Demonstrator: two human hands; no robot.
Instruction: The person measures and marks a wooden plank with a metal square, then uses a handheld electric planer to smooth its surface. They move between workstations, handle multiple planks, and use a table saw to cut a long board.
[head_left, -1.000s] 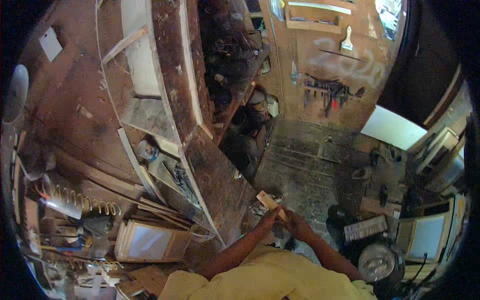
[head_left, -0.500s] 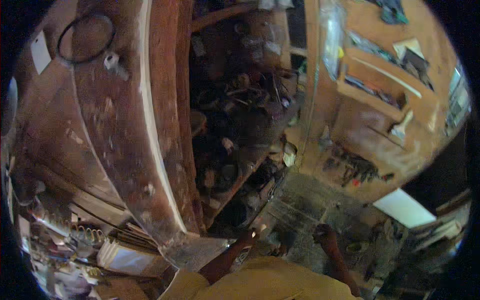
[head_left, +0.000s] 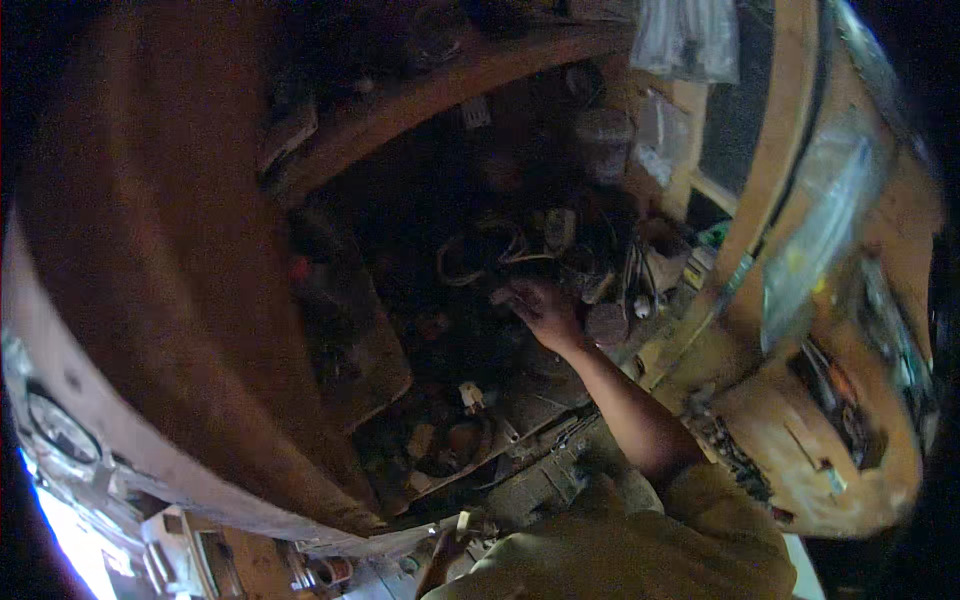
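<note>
My right hand (head_left: 535, 310) reaches into a dim, cluttered bench recess, its fingers bent around something small and dark that I cannot make out. Just beyond it lie loops of cable (head_left: 470, 255) and assorted small items. A round block (head_left: 605, 322) sits beside my right wrist. At the lower edge my left hand (head_left: 448, 543) grips a light wooden piece (head_left: 463, 521), partly hidden by my shirt. A pale plug-like object (head_left: 470, 393) lies on the surface below my right hand.
A curved wooden beam (head_left: 420, 100) crosses above the recess, and a broad dark wooden panel (head_left: 160, 250) flanks it at left. Plastic bags (head_left: 685, 35) hang at top right. A wooden board with tools (head_left: 800, 420) stands to the right, and a bucket (head_left: 603, 140) sits at the back.
My view has swung toward the dark recess. My right hand has left the wooden piece and moved forward into the recess, while my left hand keeps the piece low near my body.
</note>
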